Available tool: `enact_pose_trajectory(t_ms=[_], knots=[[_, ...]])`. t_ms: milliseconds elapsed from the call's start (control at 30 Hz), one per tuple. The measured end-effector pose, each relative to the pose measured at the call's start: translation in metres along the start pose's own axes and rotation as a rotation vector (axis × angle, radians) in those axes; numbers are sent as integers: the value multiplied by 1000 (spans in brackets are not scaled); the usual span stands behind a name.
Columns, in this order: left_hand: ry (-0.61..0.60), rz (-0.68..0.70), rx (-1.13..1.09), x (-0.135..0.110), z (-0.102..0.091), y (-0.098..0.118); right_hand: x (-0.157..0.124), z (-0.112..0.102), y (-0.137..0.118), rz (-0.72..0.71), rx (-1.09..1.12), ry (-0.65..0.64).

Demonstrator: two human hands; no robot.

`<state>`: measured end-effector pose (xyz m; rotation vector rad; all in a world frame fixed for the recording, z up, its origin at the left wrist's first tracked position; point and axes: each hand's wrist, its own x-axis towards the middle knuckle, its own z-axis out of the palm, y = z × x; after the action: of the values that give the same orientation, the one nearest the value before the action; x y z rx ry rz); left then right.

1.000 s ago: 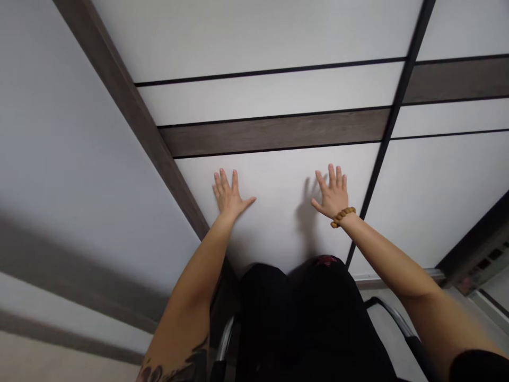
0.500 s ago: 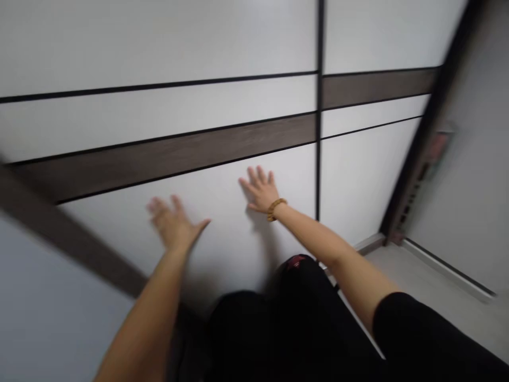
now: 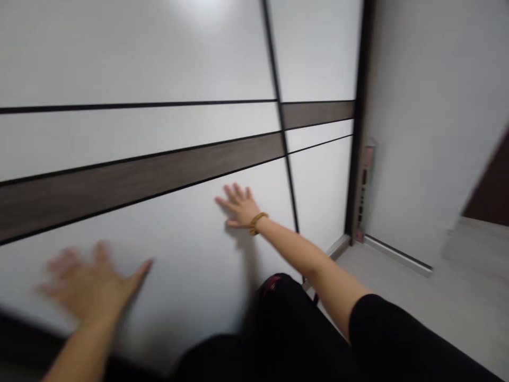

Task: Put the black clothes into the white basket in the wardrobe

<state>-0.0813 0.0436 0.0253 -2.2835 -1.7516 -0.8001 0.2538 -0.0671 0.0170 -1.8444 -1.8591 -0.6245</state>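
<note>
Our left hand (image 3: 89,281), blurred, is open with fingers spread, near the white panel (image 3: 186,276); our open right hand (image 3: 238,207), beaded bracelet (image 3: 258,223) at its wrist, lies flat against it, below a dark wood-grain strip (image 3: 139,185).

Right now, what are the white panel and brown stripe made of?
The white panel looks like smooth, glossy glass or lacquered board; a bright glare shows on it. The brown stripe looks like wood-grain laminate, with faint streaks, though real wood is possible.
</note>
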Motion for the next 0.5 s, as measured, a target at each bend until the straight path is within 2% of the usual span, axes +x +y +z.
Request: enact_pose_trajectory(t_ms=[33,67,200,300,400,500], knots=[[156,71,-14,-9,-3,0,-6,0,1,5,28,23],[228,115,-24,-15,-3,2,-10,2,2,22,55,49],[190,154,-4,-23,5,15,-21,28,-1,117,118,172],[189,167,-10,-29,8,23,-24,46,-22,98,108,287],[177,206,-48,-36,6,27,-21,56,-51,46,73,285],[189,263,-99,-38,2,19,-15,62,-68,71,30,237]])
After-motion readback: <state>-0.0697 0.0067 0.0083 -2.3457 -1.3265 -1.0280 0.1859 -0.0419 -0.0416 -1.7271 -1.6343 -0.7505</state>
